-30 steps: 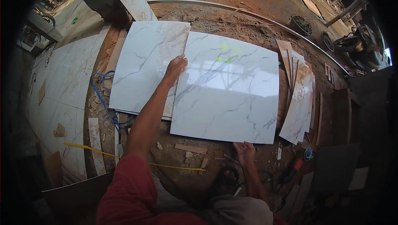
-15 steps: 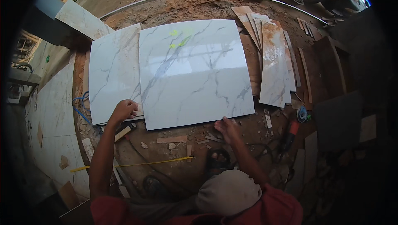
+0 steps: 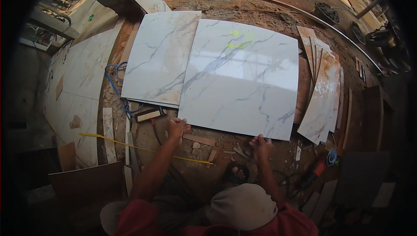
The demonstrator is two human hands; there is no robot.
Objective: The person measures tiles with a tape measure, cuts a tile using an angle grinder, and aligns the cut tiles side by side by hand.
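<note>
A large glossy white tile (image 3: 243,92) with grey veins and yellow-green marks lies flat in front of me. Its left edge overlaps a second white tile (image 3: 158,53), smeared brown along one side. At the front left corner of the large tile, my left hand (image 3: 177,131) is closed on the edge. My right hand (image 3: 261,147) grips the same front edge farther right, fingertips against it and partly hidden. Just left of my left hand, a black-and-pale block-shaped tool (image 3: 150,114) rests on the ground.
Cut tile strips (image 3: 323,92) are stacked at the right. A red-and-black power tool (image 3: 313,174) lies near a blue coil (image 3: 332,157). A yellow measuring tape (image 3: 147,150) stretches across the rubble before me. Blue cord (image 3: 114,79) loops by the left tile. Tiled floor (image 3: 78,97) spreads leftward.
My left hand has gone from above the left tile to the large tile's front left corner. My right hand now holds the front edge. The whole view has swung, shifting the scene rightward.
</note>
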